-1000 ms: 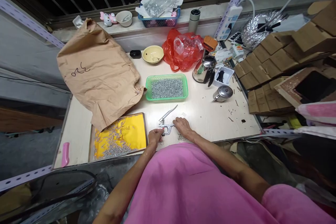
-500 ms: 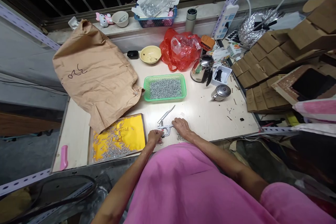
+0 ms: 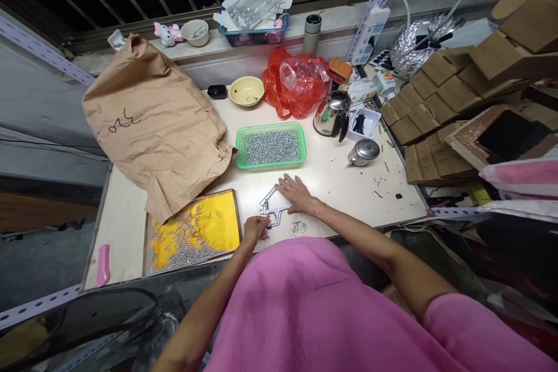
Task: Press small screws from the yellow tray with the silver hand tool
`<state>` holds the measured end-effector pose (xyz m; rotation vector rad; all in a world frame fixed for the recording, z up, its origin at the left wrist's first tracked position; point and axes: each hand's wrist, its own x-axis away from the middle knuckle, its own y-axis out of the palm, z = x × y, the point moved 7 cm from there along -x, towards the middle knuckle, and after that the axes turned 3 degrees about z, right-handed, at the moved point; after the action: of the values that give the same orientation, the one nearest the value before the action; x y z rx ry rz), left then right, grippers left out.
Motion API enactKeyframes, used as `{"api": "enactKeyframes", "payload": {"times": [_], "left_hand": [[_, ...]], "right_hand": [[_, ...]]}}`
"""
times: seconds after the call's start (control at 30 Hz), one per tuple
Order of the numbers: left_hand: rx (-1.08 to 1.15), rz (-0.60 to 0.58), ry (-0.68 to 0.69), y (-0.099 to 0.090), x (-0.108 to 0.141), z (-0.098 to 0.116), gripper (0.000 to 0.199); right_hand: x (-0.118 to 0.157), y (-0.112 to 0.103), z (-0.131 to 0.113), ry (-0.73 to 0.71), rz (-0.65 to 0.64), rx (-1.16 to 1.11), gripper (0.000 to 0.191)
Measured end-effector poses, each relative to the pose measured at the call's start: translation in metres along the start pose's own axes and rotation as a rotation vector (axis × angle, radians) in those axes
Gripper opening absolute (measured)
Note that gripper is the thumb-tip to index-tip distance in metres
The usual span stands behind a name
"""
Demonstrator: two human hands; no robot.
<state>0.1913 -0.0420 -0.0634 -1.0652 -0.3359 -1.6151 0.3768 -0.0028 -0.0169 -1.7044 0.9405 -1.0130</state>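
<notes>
At the middle of my view a metal hand tool [image 3: 264, 209] lies on the table [image 3: 344, 203], its lever [image 3: 267, 195] raised at an angle. To work that lever well, I judge the frame should be braced flat, the palm should bear down evenly near the lever's far end, and the fingertips should sit clear of the hinge.

My left hand [image 3: 253, 229] has thumb and fingers drawn together, pinching the tool's near end by a red part [image 3: 267, 217] — whether a small piece sits in that pinch too, I cannot tell. My right hand [image 3: 299, 196] is open, fingers spread apart, fingertips at the lever's upper end — gripping nothing.

Left of the tool is a yellow-lined tray [image 3: 224, 218] of metal pins [image 3: 187, 247]; beyond it, a green basket [image 3: 271, 165] holds more.
</notes>
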Motion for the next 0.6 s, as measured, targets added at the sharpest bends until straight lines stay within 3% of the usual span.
{"api": "enactKeyframes", "payload": {"times": [0.2,0.5,0.6], "left_hand": [[0.01,0.013,0.019,-0.001,0.001,-0.001,0.022],[-0.031,0.055,-0.005,-0.003,0.007,-0.008,0.027],[-0.313,0.141,0.181,-0.01,0.013,0.009,0.027]], "right_hand": [[-0.006,-0.004,-0.003,-0.03,-0.028,0.068,0.103],[-0.001,0.005,-0.009,0.0,-0.001,0.121,0.061],[0.002,0.006,-0.009,0.002,0.011,0.114,0.051]]}}
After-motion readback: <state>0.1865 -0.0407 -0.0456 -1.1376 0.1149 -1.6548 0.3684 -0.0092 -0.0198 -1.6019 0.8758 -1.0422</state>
